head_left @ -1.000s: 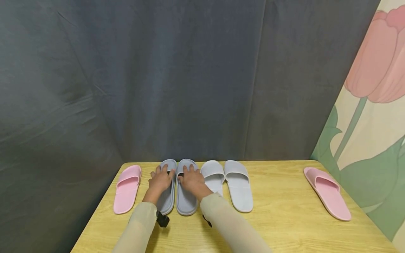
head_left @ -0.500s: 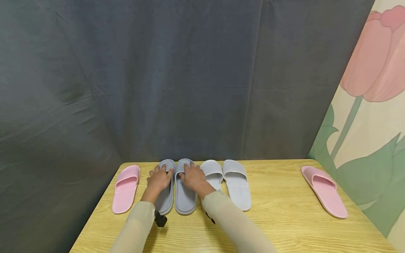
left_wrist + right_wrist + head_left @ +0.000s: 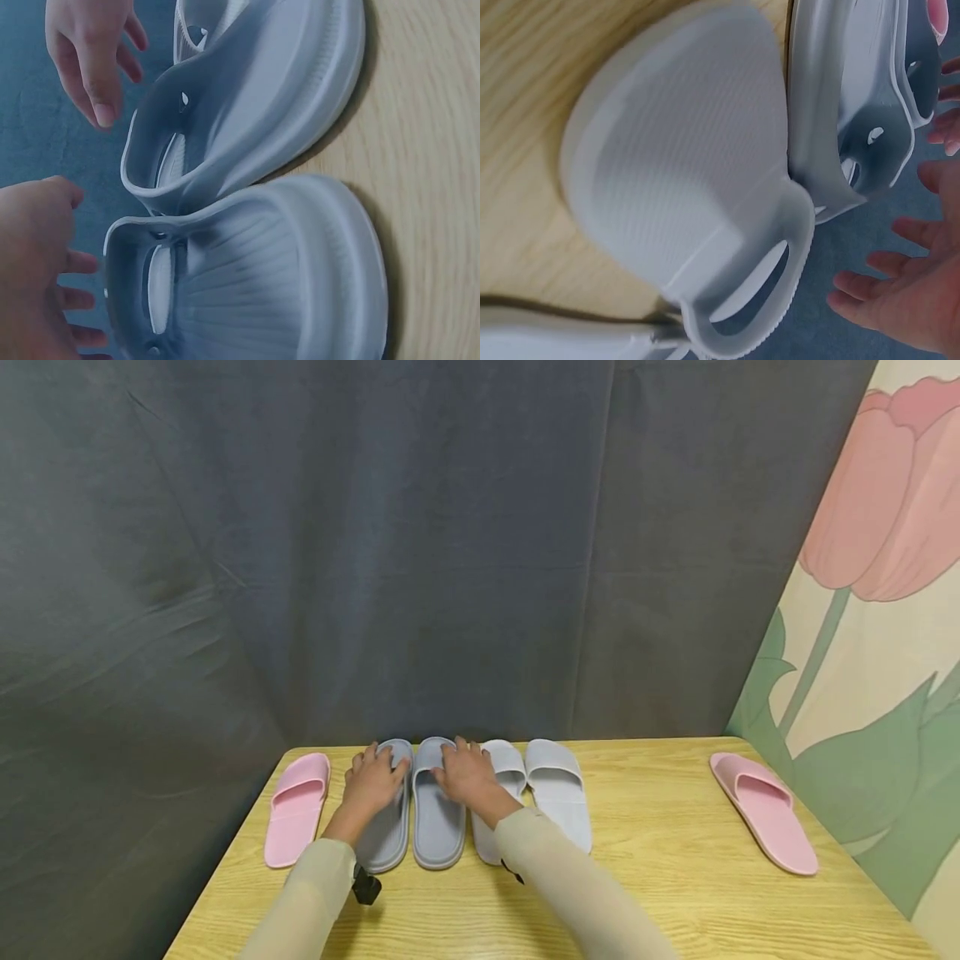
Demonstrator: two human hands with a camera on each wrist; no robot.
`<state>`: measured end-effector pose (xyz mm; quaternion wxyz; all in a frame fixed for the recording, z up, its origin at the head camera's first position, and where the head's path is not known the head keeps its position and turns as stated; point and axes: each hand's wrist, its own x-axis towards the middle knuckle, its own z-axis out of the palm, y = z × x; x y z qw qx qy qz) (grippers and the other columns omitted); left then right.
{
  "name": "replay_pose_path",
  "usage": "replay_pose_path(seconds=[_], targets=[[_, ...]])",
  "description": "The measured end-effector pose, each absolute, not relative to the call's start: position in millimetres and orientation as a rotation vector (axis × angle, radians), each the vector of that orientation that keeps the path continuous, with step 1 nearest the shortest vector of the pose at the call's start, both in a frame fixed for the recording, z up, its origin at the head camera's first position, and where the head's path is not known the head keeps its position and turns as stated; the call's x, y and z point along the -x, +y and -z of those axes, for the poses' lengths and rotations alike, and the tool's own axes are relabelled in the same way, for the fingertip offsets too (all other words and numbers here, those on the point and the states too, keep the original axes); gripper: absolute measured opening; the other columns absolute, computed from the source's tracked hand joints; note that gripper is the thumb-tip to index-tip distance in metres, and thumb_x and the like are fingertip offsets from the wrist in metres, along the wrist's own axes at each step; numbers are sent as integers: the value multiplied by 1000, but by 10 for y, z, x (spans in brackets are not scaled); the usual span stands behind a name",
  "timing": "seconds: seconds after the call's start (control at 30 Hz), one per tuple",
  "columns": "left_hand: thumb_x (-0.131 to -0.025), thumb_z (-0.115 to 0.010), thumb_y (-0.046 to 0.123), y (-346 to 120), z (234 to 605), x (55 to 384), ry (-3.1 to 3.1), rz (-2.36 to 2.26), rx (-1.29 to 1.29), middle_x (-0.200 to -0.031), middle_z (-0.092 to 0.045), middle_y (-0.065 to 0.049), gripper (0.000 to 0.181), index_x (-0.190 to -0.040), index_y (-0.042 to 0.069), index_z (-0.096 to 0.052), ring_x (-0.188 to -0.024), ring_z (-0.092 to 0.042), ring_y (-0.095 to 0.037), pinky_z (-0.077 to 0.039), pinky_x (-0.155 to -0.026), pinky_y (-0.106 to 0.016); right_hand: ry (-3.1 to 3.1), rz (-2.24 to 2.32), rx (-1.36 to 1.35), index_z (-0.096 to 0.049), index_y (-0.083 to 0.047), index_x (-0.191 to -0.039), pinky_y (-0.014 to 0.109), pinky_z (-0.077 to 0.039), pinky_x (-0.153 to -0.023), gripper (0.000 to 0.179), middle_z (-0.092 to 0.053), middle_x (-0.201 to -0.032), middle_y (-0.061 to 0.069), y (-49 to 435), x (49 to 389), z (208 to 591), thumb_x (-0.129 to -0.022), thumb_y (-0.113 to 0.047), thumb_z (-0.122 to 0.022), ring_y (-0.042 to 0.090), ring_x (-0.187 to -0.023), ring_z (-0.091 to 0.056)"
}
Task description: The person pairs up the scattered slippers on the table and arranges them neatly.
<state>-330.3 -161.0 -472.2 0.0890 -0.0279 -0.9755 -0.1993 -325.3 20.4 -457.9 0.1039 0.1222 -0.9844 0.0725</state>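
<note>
My left hand (image 3: 372, 782), fingers spread, is over the left grey slipper (image 3: 384, 845). My right hand (image 3: 468, 774) is over the gap between the right grey slipper (image 3: 440, 837) and the left white slipper (image 3: 487, 850), partly hiding both. In the left wrist view, a strip of background separates my left fingertips from the slipper's strap (image 3: 131, 292). Loosely bent right fingers (image 3: 855, 285) are likewise apart from the slippers in the right wrist view. The grey pair stands side by side, toes toward the curtain. Neither hand holds anything.
A right white slipper (image 3: 558, 793) stands beside its mate. One pink slipper (image 3: 292, 831) lies at the left, another (image 3: 780, 831) tilts far right. The wooden table (image 3: 652, 810) ends at a dark curtain (image 3: 450, 552); a tulip-painted wall (image 3: 885, 693) flanks the right.
Both hands have come up off the grey slippers and spread apart, the left moving left and the right shifting right over the white slipper. The slippers keep their places; the view turned slightly.
</note>
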Motion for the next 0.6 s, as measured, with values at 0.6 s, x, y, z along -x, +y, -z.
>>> replay_pose_path(seconds=[0.6], targets=[[-92,-44,52,-1710,4688,3194,-2820,558,206,-146,-31,-22,63,-136,7,-45,-132,-26,-45,-24,-99,-64,-2918,-245,-397,-48,-18,-135,54,-34,-100,53,-41,-141,12,535,3178,4418,-90,-46,-53,35,-128,-39]])
